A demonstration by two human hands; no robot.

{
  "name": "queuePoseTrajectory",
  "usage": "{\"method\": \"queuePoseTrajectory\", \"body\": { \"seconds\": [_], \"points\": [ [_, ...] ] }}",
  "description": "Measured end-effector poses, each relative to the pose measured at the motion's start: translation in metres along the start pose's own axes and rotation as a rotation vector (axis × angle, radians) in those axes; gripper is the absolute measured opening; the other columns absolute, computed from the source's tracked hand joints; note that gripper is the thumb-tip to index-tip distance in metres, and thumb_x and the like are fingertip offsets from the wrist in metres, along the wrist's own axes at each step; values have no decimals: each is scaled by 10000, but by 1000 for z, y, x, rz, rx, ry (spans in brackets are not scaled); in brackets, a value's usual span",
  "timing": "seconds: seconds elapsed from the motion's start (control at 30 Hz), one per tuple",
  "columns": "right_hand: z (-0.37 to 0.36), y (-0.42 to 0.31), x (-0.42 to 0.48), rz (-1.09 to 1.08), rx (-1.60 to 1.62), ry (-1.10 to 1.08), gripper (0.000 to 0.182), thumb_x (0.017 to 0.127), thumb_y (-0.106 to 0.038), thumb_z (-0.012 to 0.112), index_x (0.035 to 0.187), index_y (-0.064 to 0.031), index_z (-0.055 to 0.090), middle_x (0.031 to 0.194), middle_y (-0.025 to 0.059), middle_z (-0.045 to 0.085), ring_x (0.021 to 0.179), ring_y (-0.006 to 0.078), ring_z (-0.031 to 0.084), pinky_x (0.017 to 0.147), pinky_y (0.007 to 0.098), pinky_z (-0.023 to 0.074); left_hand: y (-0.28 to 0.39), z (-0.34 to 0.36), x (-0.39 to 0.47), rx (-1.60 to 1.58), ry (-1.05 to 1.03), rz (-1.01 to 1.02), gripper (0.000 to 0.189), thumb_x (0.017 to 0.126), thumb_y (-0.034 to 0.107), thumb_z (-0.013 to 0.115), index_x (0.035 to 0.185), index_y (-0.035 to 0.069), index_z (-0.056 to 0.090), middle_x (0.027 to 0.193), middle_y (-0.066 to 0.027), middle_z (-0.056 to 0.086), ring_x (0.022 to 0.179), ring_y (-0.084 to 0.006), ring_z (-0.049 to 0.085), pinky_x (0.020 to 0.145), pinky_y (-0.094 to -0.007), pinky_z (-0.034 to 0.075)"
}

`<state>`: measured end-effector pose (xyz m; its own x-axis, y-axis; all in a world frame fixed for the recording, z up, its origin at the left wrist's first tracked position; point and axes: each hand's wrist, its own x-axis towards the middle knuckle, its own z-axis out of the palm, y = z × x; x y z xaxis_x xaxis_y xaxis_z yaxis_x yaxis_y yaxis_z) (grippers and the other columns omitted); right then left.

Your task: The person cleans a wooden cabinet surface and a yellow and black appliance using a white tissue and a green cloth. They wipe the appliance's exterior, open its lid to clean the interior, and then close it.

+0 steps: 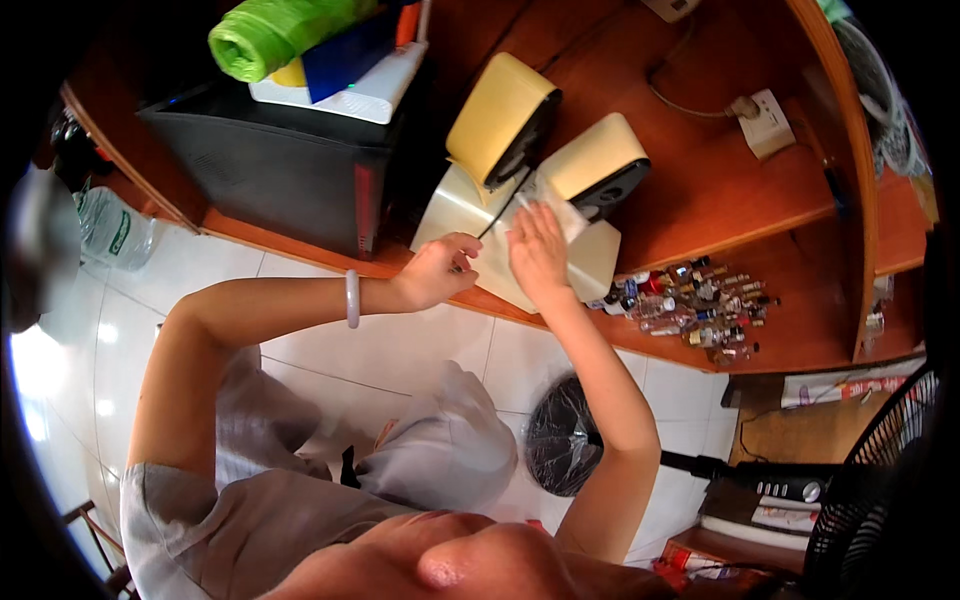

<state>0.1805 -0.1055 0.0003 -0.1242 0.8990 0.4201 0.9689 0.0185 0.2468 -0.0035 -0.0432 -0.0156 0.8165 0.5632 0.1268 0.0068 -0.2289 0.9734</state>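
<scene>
My left hand (442, 271) has its fingers curled around the end of a thin black cable (495, 216), which runs up between two cream-coloured speakers. My right hand (538, 253) lies fairly flat, fingers together, over a white tissue or cloth (568, 214) that it presses on the pale top of a larger cream box (596, 262). One small speaker (501, 112) stands tilted at the back of this box; the other speaker (596, 157) is to its right, beside the cloth. Both have black fronts. My fingers hide part of the cloth.
A black computer tower (277, 172) stands left, carrying a white device (375, 90) and a green roll of bags (262, 37). Several small bottles (690, 300) crowd the shelf at right. A power strip (765, 124) lies behind. A fan base (562, 435) stands on the tiles.
</scene>
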Motion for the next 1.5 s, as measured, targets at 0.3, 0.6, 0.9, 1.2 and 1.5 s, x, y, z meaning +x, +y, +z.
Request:
{"method": "queuePoseTrajectory", "body": {
  "seconds": [0.3, 0.6, 0.9, 1.2, 1.5],
  "points": [
    [-24, -8, -25, 764, 1296, 313, 236, 828, -48, 566, 1026, 80, 584, 1077, 120, 596, 958, 194, 577, 824, 275, 464, -3, -1, 10, -218, 38, -275, 408, 798, 191, 590, 1124, -33, 489, 982, -112, 572, 867, -178, 560, 767, -286, 465],
    [-50, -22, -27, 1151, 2031, 425, 284, 835, -76, 578, 1080, 63, 543, 980, 95, 611, 863, 139, 586, 755, 262, 483, 36, -4, 26, -986, -241, -460, 401, 844, 297, 578, 1137, 43, 477, 1119, -61, 541, 997, -172, 536, 890, -329, 413],
    [-50, 36, 9, 920, 798, 685, 786, 665, -201, 756, 1279, 33, 325, 1253, 212, 376, 1130, 283, 392, 959, 354, 308, 29, -4, 37, -920, -32, -458, 239, 830, 166, 510, 969, -28, 521, 892, -94, 562, 816, -181, 560, 711, -322, 470],
    [-47, 30, 33, 952, 960, 782, 738, 670, -165, 735, 1243, 64, 330, 1096, 159, 499, 973, 230, 503, 855, 328, 401, 63, -14, 33, -862, 209, -410, 326, 841, 194, 453, 1068, -39, 471, 952, -104, 558, 859, -187, 560, 751, -306, 470],
    [-64, 5, 10, 989, 1095, 956, 749, 728, -204, 695, 1272, 92, 274, 1217, 185, 410, 1085, 236, 422, 932, 307, 329, 92, 21, 15, -296, 107, 361, 213, 865, 132, 463, 1049, 34, 417, 1192, -153, 482, 1018, -219, 504, 881, -345, 400]
  ]
}}
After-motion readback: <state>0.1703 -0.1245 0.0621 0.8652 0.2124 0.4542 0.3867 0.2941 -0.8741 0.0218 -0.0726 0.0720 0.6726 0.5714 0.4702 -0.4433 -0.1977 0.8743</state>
